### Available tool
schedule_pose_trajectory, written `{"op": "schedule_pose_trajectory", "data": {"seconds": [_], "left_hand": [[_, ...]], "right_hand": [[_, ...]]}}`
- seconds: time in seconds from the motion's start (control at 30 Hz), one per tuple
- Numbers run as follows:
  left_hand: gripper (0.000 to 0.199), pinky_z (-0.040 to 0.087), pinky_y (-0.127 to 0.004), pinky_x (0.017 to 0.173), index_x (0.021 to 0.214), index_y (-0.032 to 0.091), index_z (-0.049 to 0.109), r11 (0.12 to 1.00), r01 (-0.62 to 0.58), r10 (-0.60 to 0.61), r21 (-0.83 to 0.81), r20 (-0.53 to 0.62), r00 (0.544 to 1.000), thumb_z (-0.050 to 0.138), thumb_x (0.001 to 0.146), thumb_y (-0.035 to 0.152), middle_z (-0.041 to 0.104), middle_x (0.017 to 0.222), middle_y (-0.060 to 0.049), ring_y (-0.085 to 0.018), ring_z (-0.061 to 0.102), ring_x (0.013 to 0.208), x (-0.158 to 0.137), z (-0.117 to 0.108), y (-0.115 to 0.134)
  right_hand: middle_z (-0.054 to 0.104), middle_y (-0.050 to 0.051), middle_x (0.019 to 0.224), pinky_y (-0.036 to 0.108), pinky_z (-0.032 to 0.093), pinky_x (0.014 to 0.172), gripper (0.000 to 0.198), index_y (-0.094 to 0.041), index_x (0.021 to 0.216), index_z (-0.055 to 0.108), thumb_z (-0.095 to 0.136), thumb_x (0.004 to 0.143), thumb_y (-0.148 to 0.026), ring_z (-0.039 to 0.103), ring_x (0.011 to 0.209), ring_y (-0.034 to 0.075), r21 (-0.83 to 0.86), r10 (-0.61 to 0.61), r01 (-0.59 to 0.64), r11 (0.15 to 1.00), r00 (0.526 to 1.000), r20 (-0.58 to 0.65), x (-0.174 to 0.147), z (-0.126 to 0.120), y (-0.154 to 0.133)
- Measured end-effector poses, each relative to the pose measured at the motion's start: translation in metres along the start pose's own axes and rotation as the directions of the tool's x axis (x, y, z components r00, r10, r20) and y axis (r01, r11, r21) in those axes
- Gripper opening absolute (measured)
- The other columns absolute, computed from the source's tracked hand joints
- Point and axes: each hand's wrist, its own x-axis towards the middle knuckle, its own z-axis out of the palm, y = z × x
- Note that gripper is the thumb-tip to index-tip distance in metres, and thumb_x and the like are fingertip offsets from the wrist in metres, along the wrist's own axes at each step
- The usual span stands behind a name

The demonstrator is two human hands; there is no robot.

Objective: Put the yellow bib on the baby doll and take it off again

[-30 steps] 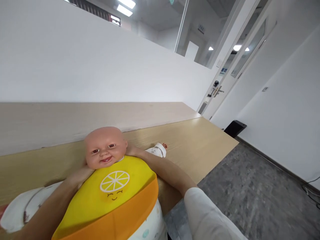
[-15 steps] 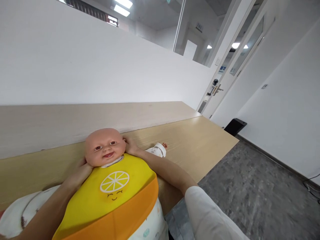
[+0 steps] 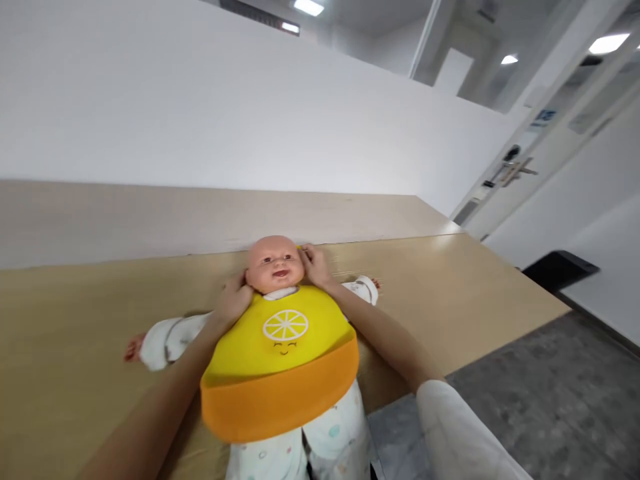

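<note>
A bald baby doll (image 3: 277, 262) lies on its back, wearing a yellow silicone bib (image 3: 320, 320) with a lemon slice, a smiling face and an orange catch pocket. At the left side of the doll's neck is my left hand (image 3: 235, 301), closed, its fingertips hidden behind the neck. My right hand (image 3: 316, 267) is closed beside the doll's ear on the other side. A bit of yellow bib strap shows at its fingertips. The doll's white sleeves stretch out to both sides, and patterned trousers (image 3: 333, 427) show below the pocket.
The doll rests on a light wooden table (image 3: 425, 300), whose right edge drops to a grey floor (image 3: 525, 393). A white wall (image 3: 200, 113) stands behind the table. A black object (image 3: 560, 270) is beyond the right edge, near a door (image 3: 520, 170).
The view has swung left and back, so the doll and both hands appear smaller and farther right. Both hands remain at the doll's neck. Yellow strap now shows by my right fingers.
</note>
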Motion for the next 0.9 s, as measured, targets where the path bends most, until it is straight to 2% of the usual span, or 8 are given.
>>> {"op": "schedule_pose_trajectory", "data": {"seconds": [0.13,0.27,0.43,0.57,0.67,0.73,0.83,0.9], "left_hand": [[0.043,0.048,-0.034,0.096,0.107,0.014,0.068,0.999,-0.017,0.017,-0.049,0.007,1.000,0.042,0.074,0.015,0.071,0.118,-0.012,-0.029,0.063,0.113,-0.001,0.003,-0.003],[0.041,0.048,-0.032,0.093,0.104,0.014,0.069,0.998,-0.007,0.009,-0.061,0.033,0.999,0.041,0.074,0.013,0.071,0.115,-0.011,-0.026,0.063,0.109,-0.003,0.002,-0.003],[0.032,0.049,-0.032,0.087,0.089,0.014,0.070,0.999,0.004,-0.003,-0.040,0.044,0.999,0.041,0.076,0.015,0.074,0.101,-0.011,-0.026,0.065,0.097,-0.005,0.004,-0.001],[0.032,0.049,-0.034,0.089,0.091,0.015,0.071,0.999,-0.017,0.018,-0.027,0.045,0.999,0.042,0.079,0.018,0.073,0.103,-0.011,-0.026,0.065,0.098,-0.003,0.005,-0.004],[0.032,0.049,-0.037,0.094,0.094,0.016,0.072,0.997,-0.069,0.068,-0.022,-0.007,0.998,0.044,0.079,0.018,0.073,0.105,-0.010,-0.026,0.064,0.103,0.002,-0.004,-0.009],[0.033,0.047,-0.040,0.100,0.101,0.016,0.071,0.989,-0.133,0.122,-0.063,-0.160,0.980,0.047,0.078,0.018,0.072,0.111,-0.010,-0.026,0.063,0.108,0.002,-0.017,-0.009],[0.036,0.051,-0.039,0.095,0.115,0.016,0.065,0.923,-0.352,0.270,-0.159,-0.387,0.882,0.054,0.082,0.023,0.071,0.115,-0.010,-0.022,0.065,0.103,-0.014,-0.037,0.011],[0.038,0.053,-0.035,0.092,0.124,0.020,0.060,0.825,-0.541,0.438,-0.161,-0.422,0.794,0.055,0.087,0.025,0.071,0.113,-0.008,-0.020,0.066,0.103,-0.036,-0.044,0.036]], "right_hand": [[0.060,0.003,0.080,0.022,0.037,0.071,0.024,-0.015,0.083,0.054,0.041,0.092,-0.033,0.054,0.076,0.013,-0.071,-0.010,0.010,0.997,1.000,-0.002,-0.001,-0.002,-0.002],[0.063,0.005,0.079,0.022,0.034,0.067,0.025,-0.014,0.086,0.057,0.040,0.094,-0.031,0.054,0.073,0.014,-0.291,0.009,-0.013,0.957,1.000,-0.014,-0.003,-0.008,-0.009],[0.069,0.009,0.089,0.023,0.029,0.064,0.024,-0.013,0.093,0.066,0.046,0.093,-0.026,0.058,0.074,0.015,-0.631,0.093,-0.011,0.775,0.991,0.098,-0.001,-0.021,-0.025],[0.070,0.009,0.090,0.024,0.032,0.065,0.024,-0.015,0.091,0.070,0.049,0.091,-0.026,0.059,0.075,0.016,-0.729,0.118,0.043,0.683,0.979,0.168,0.006,-0.040,-0.045],[0.069,0.007,0.081,0.024,0.037,0.068,0.022,-0.014,0.090,0.071,0.058,0.086,-0.031,0.057,0.069,0.014,-0.698,0.093,0.001,0.716,0.991,0.097,0.010,-0.070,-0.074],[0.064,0.004,0.073,0.024,0.039,0.067,0.029,-0.013,0.094,0.070,0.066,0.081,-0.038,0.053,0.064,0.012,-0.579,0.034,-0.033,0.814,0.999,-0.009,0.006,-0.093,-0.100],[0.056,0.000,0.065,0.021,0.040,0.061,0.038,-0.013,0.100,0.067,0.070,0.079,-0.044,0.049,0.059,0.008,-0.276,-0.064,0.037,0.961,0.994,-0.090,-0.011,-0.109,-0.137],[0.057,0.000,0.071,0.019,0.041,0.058,0.043,-0.014,0.105,0.065,0.073,0.076,-0.044,0.052,0.063,0.008,-0.070,-0.099,0.098,0.993,0.995,-0.008,-0.026,-0.099,-0.154]]}}
